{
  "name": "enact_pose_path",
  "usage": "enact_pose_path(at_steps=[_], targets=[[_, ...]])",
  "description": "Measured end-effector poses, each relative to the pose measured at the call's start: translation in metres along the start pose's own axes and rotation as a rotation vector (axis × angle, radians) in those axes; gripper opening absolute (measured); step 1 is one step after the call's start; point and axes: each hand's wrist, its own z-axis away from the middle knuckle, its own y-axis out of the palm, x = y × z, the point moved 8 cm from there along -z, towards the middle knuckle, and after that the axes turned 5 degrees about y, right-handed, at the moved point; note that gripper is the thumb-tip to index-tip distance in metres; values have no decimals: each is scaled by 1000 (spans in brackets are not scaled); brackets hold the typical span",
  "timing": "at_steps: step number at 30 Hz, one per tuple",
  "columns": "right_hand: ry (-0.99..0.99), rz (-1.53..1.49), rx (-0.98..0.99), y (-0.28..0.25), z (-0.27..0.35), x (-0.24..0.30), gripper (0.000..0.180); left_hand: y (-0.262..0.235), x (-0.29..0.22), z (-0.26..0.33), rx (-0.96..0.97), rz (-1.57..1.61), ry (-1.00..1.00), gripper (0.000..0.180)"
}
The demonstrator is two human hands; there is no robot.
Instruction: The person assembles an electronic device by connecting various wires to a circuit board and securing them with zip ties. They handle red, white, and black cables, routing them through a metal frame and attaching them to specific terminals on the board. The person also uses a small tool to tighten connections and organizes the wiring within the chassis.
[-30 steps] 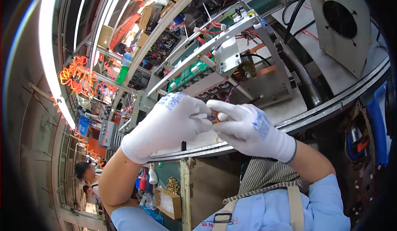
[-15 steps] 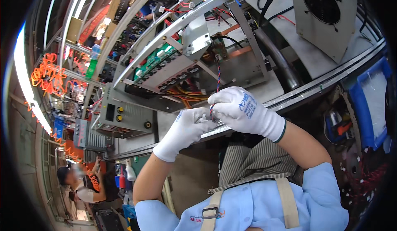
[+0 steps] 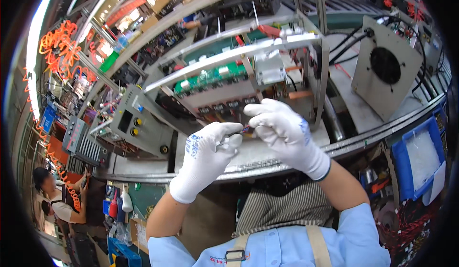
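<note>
In front of the open metal chassis [image 3: 248, 52] I work with both hands in white knitted gloves. My left hand [image 3: 203, 157] is closed, with thumb and forefinger pinched at a short stretch of twisted red and blue wires [image 3: 246, 129]. Close by on the right, my right hand [image 3: 287, 130] has its fingers half curled and apart, the tips just beside these wires. The gloves hide most of the wires. Inside the chassis sit a green circuit board [image 3: 213, 77] and a silver metal bracket [image 3: 269, 67].
At the left stands a grey unit [image 3: 129, 121] with yellow knobs. A panel with a round fan [image 3: 385, 65] stands at the right. A blue bin [image 3: 420, 159] lies beyond the bench edge [image 3: 258, 164]. Another person [image 3: 62, 197] is at the far left.
My hands have drawn slightly apart, and the right hand's fingers have loosened from the twisted wires. The view has turned, so the chassis and bench appear more level.
</note>
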Motion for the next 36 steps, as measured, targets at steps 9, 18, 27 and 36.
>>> enact_pose_path(at_steps=[9,18,27,36], targets=[[425,-241,-32,-5,-12,-39,16,-29,-35,-35,4,-16,-81,16],[270,-188,-28,-18,-32,-20,18,-23,-36,-69,48,402,-219,16],[163,107,173,-29,-11,-20,7,39,1,-29,302,667,-396,30],[106,373,395,8,13,-19,8,58,37,-3,160,314,-160,14]])
